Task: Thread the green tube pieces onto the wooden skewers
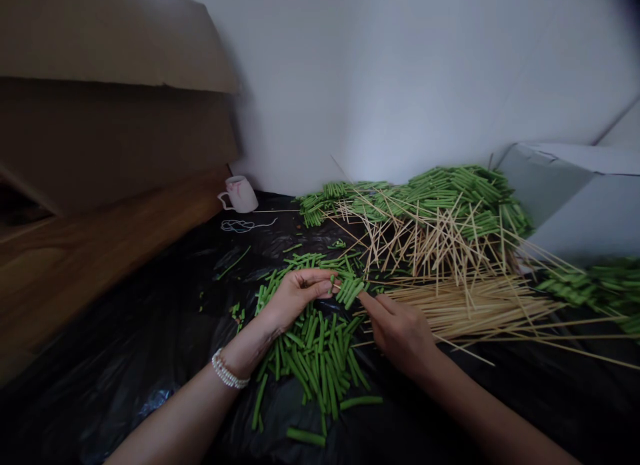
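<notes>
The left hand (297,293) pinches a bit of bean (333,282) at the tip of a thin stick (337,286). The right hand (403,328) curls around the other end, probably to keep it steady. A row of beans (351,292) sits between them. The bean pile (323,358) lies close, perhaps for easy reach.

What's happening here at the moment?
A person's bare left hand and bare right hand are at opposite ends of a short row of cut green stalk pieces, which appears threaded on a thin, pale stick, mostly hidden. Beneath lies a loose pile of cut green stalks on a black plastic sheet. To the right are long, thin, pale wooden sticks; behind them, against the white wall, is a heap of green rows.
</notes>
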Demonstrator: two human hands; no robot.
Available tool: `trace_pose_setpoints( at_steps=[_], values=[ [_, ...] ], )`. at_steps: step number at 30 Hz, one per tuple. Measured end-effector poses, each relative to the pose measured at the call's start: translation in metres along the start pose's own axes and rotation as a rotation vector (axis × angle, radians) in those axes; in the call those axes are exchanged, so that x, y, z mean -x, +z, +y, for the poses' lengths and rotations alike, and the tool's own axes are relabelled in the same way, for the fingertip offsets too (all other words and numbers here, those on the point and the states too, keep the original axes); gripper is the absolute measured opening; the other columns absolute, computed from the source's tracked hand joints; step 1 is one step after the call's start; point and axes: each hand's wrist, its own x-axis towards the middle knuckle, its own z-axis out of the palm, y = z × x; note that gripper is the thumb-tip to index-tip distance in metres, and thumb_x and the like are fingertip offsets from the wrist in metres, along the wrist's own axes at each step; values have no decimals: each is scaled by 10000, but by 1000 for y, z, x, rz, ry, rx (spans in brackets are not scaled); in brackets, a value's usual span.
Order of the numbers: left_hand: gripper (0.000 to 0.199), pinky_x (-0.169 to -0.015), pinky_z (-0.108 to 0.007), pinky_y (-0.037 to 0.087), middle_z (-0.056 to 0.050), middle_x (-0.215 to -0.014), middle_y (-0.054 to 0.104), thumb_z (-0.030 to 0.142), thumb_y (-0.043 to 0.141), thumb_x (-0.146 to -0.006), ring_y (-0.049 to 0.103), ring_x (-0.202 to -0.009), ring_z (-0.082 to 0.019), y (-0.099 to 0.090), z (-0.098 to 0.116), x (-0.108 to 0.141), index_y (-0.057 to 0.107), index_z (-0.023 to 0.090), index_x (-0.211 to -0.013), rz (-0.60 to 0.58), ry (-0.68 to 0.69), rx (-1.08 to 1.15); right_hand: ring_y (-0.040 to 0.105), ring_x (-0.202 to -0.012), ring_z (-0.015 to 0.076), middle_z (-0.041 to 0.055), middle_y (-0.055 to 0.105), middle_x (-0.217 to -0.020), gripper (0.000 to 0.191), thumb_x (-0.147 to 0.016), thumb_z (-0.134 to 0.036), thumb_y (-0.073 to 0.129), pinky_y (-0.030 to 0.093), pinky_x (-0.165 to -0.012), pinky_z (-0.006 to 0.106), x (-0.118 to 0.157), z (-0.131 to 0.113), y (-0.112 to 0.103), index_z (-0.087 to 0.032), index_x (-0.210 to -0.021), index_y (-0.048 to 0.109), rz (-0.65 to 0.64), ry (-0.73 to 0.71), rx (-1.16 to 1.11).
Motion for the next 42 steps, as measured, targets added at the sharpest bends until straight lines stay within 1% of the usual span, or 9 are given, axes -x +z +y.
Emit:
trace_pose_setpoints(
  at_steps=[6, 11, 19, 23, 30, 34, 37, 39, 42],
  values=[
    [301, -781, -319, 555, -82, -897, 767, 291, 778, -706, 707, -809, -198, -3, 3, -1, 743, 138, -963, -35, 36, -103, 529, -559, 110, -5, 624, -723, 405, -817, -60, 429, 341, -526, 278, 1, -1, -1, -158, -1161, 620, -57, -2, -2],
    [242, -715, -276, 547, -74, -857, 768, 278, 762, -719, 696, -747, -175, -2, 4, -1, 760, 140, -918, -57, 67, -190, 532, -550, 122, -2, 625, -719, 396, -812, -55, 427, 334, -521, 289, 2, -3, 1, -152, -1139, 628, -58, -7, 7],
    [260, -688, -253, 533, -57, -786, 760, 278, 771, -706, 676, -701, -152, -2, 2, 0, 758, 139, -926, -89, 28, -168, 533, -555, 118, -9, 625, -715, 407, -796, -51, 439, 333, -531, 277, 6, -4, 6, -159, -1143, 622, -82, -5, 16],
    [251, -685, -256, 531, -59, -781, 758, 282, 774, -701, 670, -692, -153, 0, 2, 0, 761, 135, -905, -75, 33, -190, 527, -553, 119, 8, 636, -740, 442, -766, -25, 432, 338, -531, 272, 7, -4, 7, -151, -1148, 618, -87, -23, 30],
    [245, -681, -262, 526, -62, -781, 758, 277, 764, -711, 663, -674, -155, 1, 2, 0, 763, 138, -913, -71, 28, -234, 602, -688, 131, -4, 656, -781, 349, -834, -65, 419, 385, -582, 235, 3, -6, 3, -196, -1087, 622, -222, 126, -184],
    [243, -684, -269, 530, -61, -771, 755, 285, 766, -710, 667, -682, -161, 1, 3, 1, 762, 135, -901, -85, 21, -221, 555, -595, 136, 12, 640, -753, 416, -793, -29, 425, 367, -557, 267, 5, -3, 5, -144, -1148, 608, -116, -11, -20],
    [258, -685, -266, 530, -60, -762, 753, 286, 780, -694, 667, -677, -156, 1, 3, 1, 760, 130, -899, -83, 16, -187, 546, -597, 139, 17, 628, -727, 428, -790, -18, 414, 364, -565, 273, 6, -1, 4, -122, -1158, 608, -62, -86, 23],
    [262, -680, -259, 528, -57, -758, 752, 289, 787, -685, 664, -666, -148, 1, 3, 0, 759, 131, -892, -81, 20, -165, 547, -588, 134, 11, 628, -724, 420, -803, -34, 413, 358, -555, 265, 4, -1, 3, -145, -1156, 612, -86, -38, -27],
    [257, -687, -261, 527, -58, -772, 755, 296, 784, -690, 665, -669, -147, -1, 3, 0, 758, 133, -886, -101, 17, -167, 585, -638, 133, 9, 653, -762, 349, -851, -79, 409, 379, -581, 242, 0, -3, 0, -188, -1096, 632, -188, 93, -205]
  ],
)
